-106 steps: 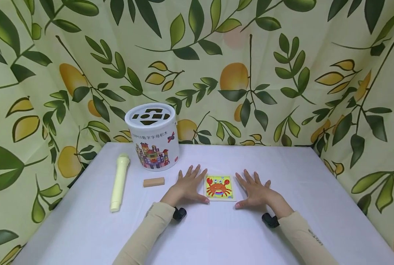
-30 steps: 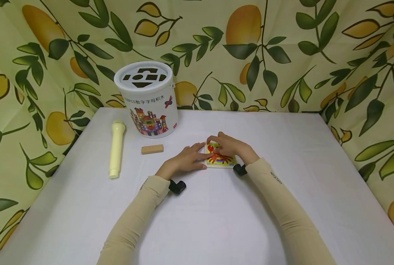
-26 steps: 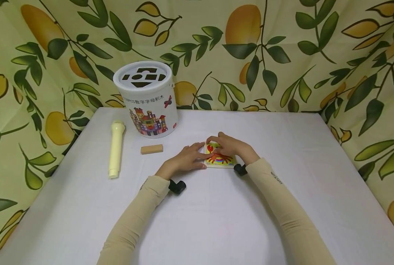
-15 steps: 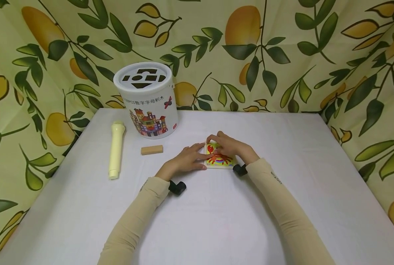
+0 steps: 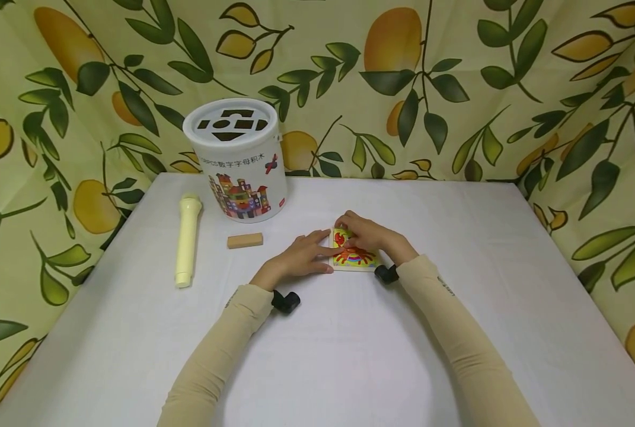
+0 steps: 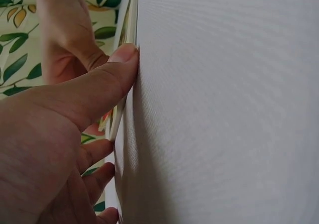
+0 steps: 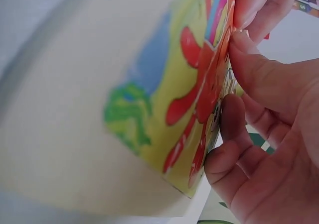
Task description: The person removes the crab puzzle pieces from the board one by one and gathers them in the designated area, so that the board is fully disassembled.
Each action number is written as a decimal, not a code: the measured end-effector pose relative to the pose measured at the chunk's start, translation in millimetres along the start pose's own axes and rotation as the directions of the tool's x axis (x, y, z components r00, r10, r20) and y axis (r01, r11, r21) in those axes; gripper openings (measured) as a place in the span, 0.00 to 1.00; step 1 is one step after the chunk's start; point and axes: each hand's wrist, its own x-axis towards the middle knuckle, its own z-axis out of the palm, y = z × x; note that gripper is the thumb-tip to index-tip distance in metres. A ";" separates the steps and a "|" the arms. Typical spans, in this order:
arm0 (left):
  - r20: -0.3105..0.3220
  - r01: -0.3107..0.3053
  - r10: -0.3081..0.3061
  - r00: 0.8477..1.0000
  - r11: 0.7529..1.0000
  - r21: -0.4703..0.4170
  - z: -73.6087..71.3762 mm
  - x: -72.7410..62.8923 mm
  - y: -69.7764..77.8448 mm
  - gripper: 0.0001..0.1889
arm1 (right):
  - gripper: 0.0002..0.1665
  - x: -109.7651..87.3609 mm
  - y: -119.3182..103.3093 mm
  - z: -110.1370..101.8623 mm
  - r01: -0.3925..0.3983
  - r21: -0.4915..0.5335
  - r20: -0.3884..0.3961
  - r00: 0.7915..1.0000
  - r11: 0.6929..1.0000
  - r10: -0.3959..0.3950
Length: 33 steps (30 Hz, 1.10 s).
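Observation:
A small square jigsaw puzzle point(image 5: 357, 260) with a red crab on yellow lies in its pale frame on the table. My left hand point(image 5: 302, 256) rests along its left side, fingers mostly straight, with a fingertip reaching onto the picture; in the left wrist view the thumb of that left hand point(image 6: 75, 109) lies along the near edge. My right hand point(image 5: 369, 235) bends over the upper right of the picture, its palm hiding that part. In the right wrist view, the right hand point(image 7: 279, 97) has its thumb at a seam in the crab puzzle point(image 7: 212, 84) and its fingers curled against the upper part.
Left of the hands lies a plain wooden block point(image 5: 245, 240). Farther left is a cream tube with a flared end point(image 5: 187, 243). A white bucket point(image 5: 245, 172) with shaped holes in its lid stands behind the block. A leaf-patterned curtain point(image 5: 317, 35) hangs behind the white table point(image 5: 322, 356).
From flat beside the puzzle, the right hand has come over its upper right, and the left has moved onto its edge. In the last half second the right fingers shifted slightly; the view tilted down earlier.

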 end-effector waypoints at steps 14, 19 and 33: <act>0.004 0.000 0.000 1.000 1.000 0.005 -2.6 0.8 5.1 0.27 | 0.16 -9.1 13.6 -2.7 0.002 0.172 -0.174 0.984 0.985 0.029; 0.014 0.003 -0.003 1.000 1.000 -0.002 -2.7 -0.4 5.6 0.27 | 0.10 -8.1 20.9 -4.1 -0.038 0.313 -0.205 0.973 0.949 0.106; 0.013 0.022 -0.022 1.000 1.000 -0.002 0.6 -2.6 3.8 0.27 | 0.15 -38.7 57.4 -33.6 -0.273 0.474 -0.189 0.897 0.837 0.400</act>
